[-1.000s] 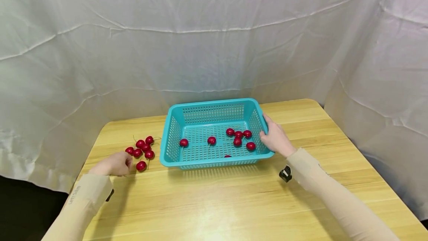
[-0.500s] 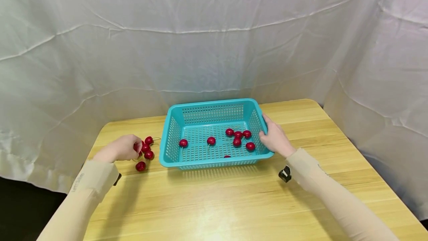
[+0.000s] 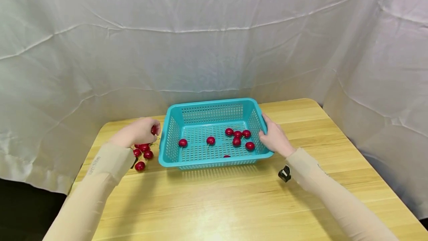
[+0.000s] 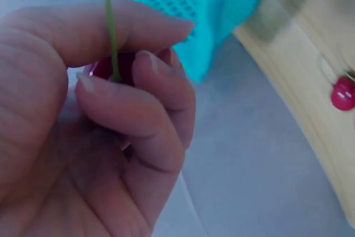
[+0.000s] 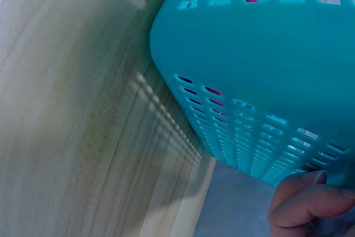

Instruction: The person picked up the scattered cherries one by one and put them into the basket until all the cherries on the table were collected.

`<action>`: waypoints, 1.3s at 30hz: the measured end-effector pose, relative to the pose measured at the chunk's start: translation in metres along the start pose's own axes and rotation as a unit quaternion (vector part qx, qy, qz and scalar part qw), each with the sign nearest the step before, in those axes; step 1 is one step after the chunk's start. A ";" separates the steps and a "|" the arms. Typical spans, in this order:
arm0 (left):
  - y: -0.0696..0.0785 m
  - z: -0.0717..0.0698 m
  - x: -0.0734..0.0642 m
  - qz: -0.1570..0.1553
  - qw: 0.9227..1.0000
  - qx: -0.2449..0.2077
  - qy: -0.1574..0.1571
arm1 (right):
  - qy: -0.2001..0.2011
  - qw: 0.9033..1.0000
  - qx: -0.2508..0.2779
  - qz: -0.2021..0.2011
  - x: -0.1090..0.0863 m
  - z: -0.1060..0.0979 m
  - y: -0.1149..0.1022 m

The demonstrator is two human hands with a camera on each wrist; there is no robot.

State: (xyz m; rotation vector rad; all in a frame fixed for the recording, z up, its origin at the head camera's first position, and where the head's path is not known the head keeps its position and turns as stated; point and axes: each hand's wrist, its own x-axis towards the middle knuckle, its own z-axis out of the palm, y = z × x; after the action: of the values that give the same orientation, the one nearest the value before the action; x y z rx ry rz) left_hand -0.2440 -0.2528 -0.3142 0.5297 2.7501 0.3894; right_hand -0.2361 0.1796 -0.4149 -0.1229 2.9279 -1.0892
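Note:
My left hand (image 3: 139, 131) holds a cherry (image 3: 153, 130) just left of the basket's left rim. In the left wrist view the fingers curl round this cherry (image 4: 123, 69), and its green stem sticks up past them. The blue-green plastic basket (image 3: 214, 161) stands in the middle of the table with several cherries (image 3: 236, 141) scattered on its floor, most toward the right. My right hand (image 3: 276, 138) grips the basket's right rim. In the right wrist view its fingers (image 5: 310, 201) are at the edge of the perforated wall (image 5: 249, 54). Below my left hand lie several loose cherries (image 3: 148, 154).
The wooden table (image 3: 214, 203) runs out in front of the basket. A pale grey cloth (image 3: 214, 58) hangs behind it and along both sides. A small black device (image 3: 285, 174) sits by the right cuff.
My left hand has moved right and away from me, from the left of the loose cherries to beside the basket, and picked up a cherry. The right hand and basket have stayed put.

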 end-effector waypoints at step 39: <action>0.110 0.049 0.073 0.062 0.997 0.033 -0.034 | 0.001 1.000 0.002 0.003 0.000 -0.001 0.000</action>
State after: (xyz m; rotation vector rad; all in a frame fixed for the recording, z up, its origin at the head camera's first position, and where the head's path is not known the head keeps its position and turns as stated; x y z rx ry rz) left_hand -0.2570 -0.1153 -0.3417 0.7191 2.6801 0.3053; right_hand -0.2357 0.1799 -0.4140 -0.1132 2.9257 -1.0953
